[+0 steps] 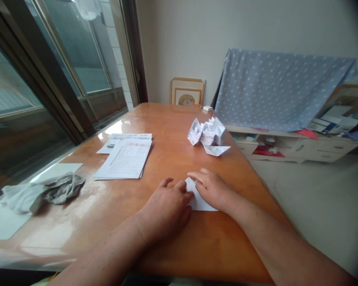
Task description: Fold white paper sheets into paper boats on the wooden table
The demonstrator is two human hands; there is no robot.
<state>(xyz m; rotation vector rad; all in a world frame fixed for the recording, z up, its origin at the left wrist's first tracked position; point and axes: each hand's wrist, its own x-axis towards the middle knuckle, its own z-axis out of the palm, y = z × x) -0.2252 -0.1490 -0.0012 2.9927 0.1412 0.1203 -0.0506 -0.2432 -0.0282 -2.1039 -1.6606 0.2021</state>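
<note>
A white sheet of folded paper [201, 203] with a pointed top and a straight lower edge lies on the wooden table, partly covered by both hands. My left hand [174, 200] rests on its left side, fingers bent and pressing it down. From the right, my right hand [211, 186] reaches over the upper part, its fingers stretched out flat near the point. Further up the table stands a cluster of folded paper boats [210, 131], some with red and black print. A single paper boat [217, 150] sits just in front of that cluster.
Printed sheets [125, 161] are stacked left of centre, with a pen [110, 146] beside them. A grey cloth [64, 188] lies at the left edge. A small white box [207, 108] is at the far end. A low cabinet [304, 149] stands beyond the table's right side.
</note>
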